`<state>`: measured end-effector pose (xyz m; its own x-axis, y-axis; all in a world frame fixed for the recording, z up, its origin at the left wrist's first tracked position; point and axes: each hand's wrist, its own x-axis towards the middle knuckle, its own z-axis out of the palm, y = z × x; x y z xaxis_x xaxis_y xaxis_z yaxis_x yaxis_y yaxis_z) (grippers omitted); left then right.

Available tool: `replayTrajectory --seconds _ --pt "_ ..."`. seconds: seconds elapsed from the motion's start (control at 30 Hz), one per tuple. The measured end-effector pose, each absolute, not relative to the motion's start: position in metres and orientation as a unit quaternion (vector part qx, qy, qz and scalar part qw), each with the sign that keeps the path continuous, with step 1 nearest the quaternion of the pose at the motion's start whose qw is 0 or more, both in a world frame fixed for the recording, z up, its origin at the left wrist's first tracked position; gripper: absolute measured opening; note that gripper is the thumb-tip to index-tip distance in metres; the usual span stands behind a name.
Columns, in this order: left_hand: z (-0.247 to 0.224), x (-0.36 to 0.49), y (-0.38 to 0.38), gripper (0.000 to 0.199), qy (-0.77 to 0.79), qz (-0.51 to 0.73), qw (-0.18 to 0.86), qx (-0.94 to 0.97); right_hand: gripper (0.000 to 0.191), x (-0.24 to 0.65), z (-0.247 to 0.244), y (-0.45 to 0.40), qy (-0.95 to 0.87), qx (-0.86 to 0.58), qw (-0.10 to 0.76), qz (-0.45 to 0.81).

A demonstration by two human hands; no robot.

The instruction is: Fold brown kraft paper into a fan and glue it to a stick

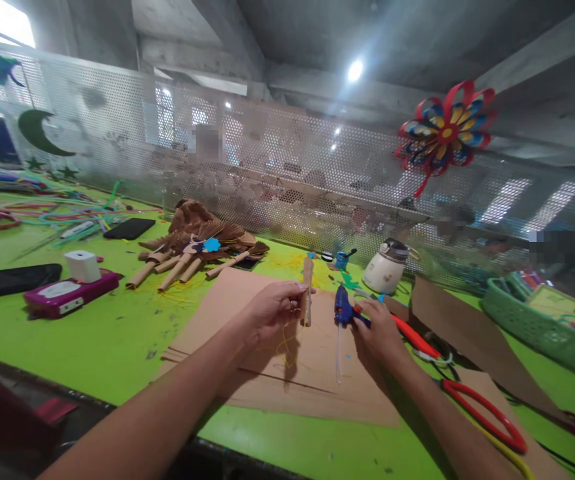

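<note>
My left hand (278, 308) pinches a narrow brown cardboard strip (307, 290), which stands upright above the paper. Thin yellow thread (283, 347) hangs below those fingers. My right hand (378, 325) is closed around the handle of a blue glue gun (342, 305), and a clear glue stick (338, 357) sticks out from it toward me. The gun is to the right of the strip, apart from it. Under both hands lie sheets of brown paper (247, 393). Part of the glue gun's handle is hidden by my right fingers.
Brown paper rolls (170, 270) with pleated paper lie at the back left. Left stand a purple power strip (75, 293) and a phone (130, 229). On the right are a white bottle (386, 268), red-handled scissors (485, 413) and a green basket (542, 333). A perforated screen (267, 153) borders the table.
</note>
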<state>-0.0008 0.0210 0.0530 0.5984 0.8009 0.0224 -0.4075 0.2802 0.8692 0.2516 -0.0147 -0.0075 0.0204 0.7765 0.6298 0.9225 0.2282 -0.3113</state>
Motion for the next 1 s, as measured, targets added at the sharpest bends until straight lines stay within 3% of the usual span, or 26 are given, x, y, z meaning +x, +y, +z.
replayTrajectory --seconds 0.07,0.13,0.2,0.3,0.47,0.77,1.0 --pt "0.051 0.001 0.021 0.019 0.217 0.405 0.751 0.474 0.023 0.235 0.01 -0.027 -0.667 -0.614 0.419 -0.052" --pt "0.05 0.005 0.019 0.019 0.225 0.421 0.724 0.498 0.03 0.212 0.028 -0.041 -0.658 -0.598 0.447 0.101" --pt "0.048 0.01 0.016 0.019 0.236 0.433 0.693 0.526 0.035 0.19 0.041 -0.054 -0.652 -0.568 0.448 0.229" --pt "0.045 0.017 0.011 0.017 0.234 0.434 0.654 0.573 0.039 0.165 0.051 -0.067 -0.653 -0.535 0.433 0.316" --pt "0.042 0.02 0.005 0.017 0.21 0.431 0.62 0.62 0.039 0.152 0.049 -0.069 -0.625 -0.546 0.449 0.331" --pt "0.043 0.023 0.0 0.021 0.216 0.42 0.714 0.517 0.028 0.149 0.038 -0.068 -0.581 -0.538 0.507 0.341" --pt "0.04 0.025 0.0 0.017 0.201 0.431 0.726 0.497 0.026 0.147 0.032 -0.07 -0.57 -0.557 0.505 0.332"
